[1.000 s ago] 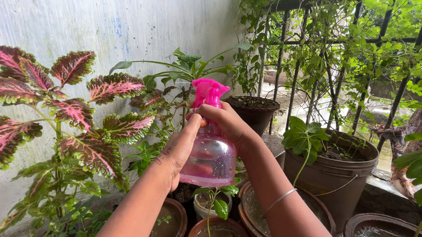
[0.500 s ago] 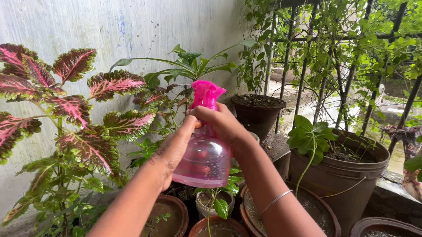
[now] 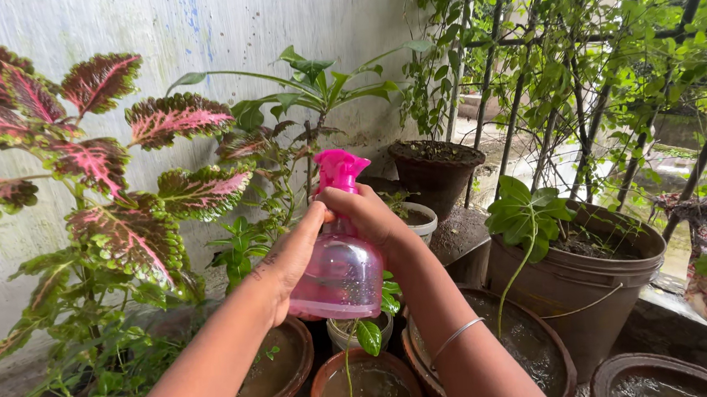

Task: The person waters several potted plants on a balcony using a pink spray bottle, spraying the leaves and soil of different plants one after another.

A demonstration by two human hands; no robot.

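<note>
Nearest: terracotta pots (image 3: pixel 365 386) sitting at bottom edge, wet soil inside. Above them, both hands clamping pink spray bottle (image 3: pixel 343 269). Left hand (image 3: pixel 296 255) cupping clear rounded body from side, likely steadying its weight. Right hand (image 3: pixel 371 218) wrapping neck just below pink nozzle (image 3: pixel 339 168), fingers sitting near trigger. Nozzle pointing away toward red-and-green leafed plant (image 3: pixel 115 180) at left. Farther right: brown bucket planter (image 3: pixel 579 279); beyond it, metal railing (image 3: pixel 484 68) carrying climbing greenery.
</note>
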